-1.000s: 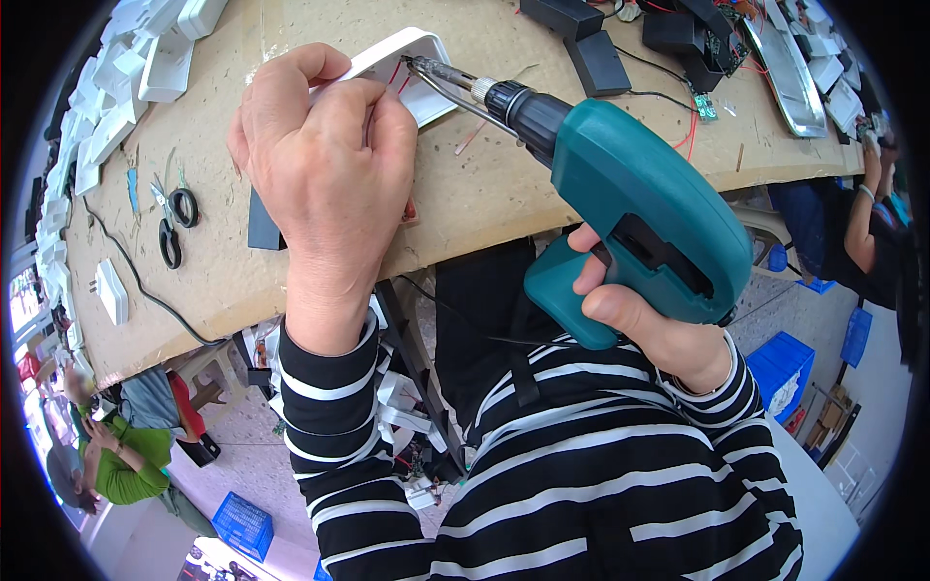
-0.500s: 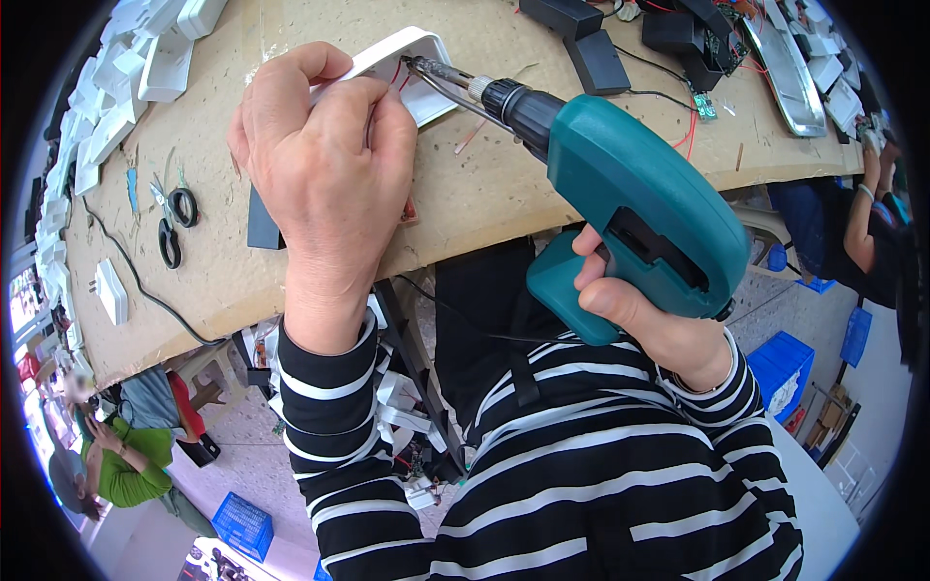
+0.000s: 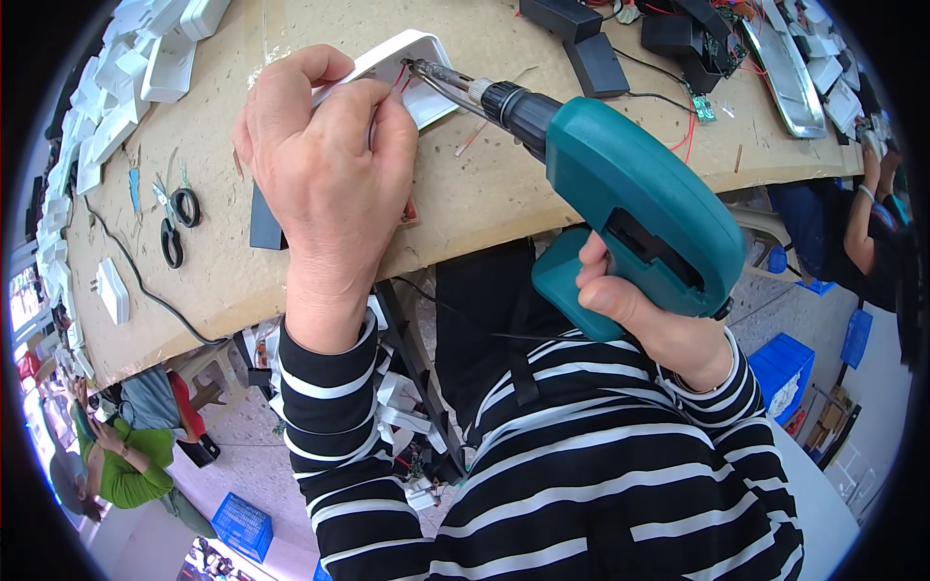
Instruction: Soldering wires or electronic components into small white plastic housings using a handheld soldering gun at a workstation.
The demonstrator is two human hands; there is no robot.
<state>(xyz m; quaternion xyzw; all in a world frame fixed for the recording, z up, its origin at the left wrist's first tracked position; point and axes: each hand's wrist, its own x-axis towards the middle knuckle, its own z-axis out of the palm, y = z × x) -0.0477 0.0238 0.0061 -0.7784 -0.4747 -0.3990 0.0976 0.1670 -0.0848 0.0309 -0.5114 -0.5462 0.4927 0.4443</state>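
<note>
- Our left hand (image 3: pixel 325 184) lies palm-down over one white plastic casing (image 3: pixel 412 73), its fingers (image 3: pixel 291 82) curled tight around the near edge and pinning the piece to the counter (image 3: pixel 484 194).
- Our right hand (image 3: pixel 644 315) is wrapped around the grip of one teal power screwdriver (image 3: pixel 630 203); its fingers are mostly hidden behind the handle, only the thumb shows.
- The screwdriver's bit (image 3: pixel 436 77) reaches just past the left fingertips into the open inside of the casing, where thin red wires show.
- Against the frame half a second ago, almost nothing differs: the left hand's clamp and the tool's angle are the same, and the bit tip sits in the same spot in the casing.
- Left of the holding fingers lies one pair of black-handled scissors (image 3: pixel 174 223), and further out one white plug adapter (image 3: pixel 111 290) on a black cord.
- Beyond the fingertips, at the far left of the counter, a heap of white casings (image 3: pixel 126 68) is stacked, too many and too overlapped to count.
- Right of the bit stand several black boxes (image 3: pixel 596 63), and further off one metal tray (image 3: pixel 785 68).
</note>
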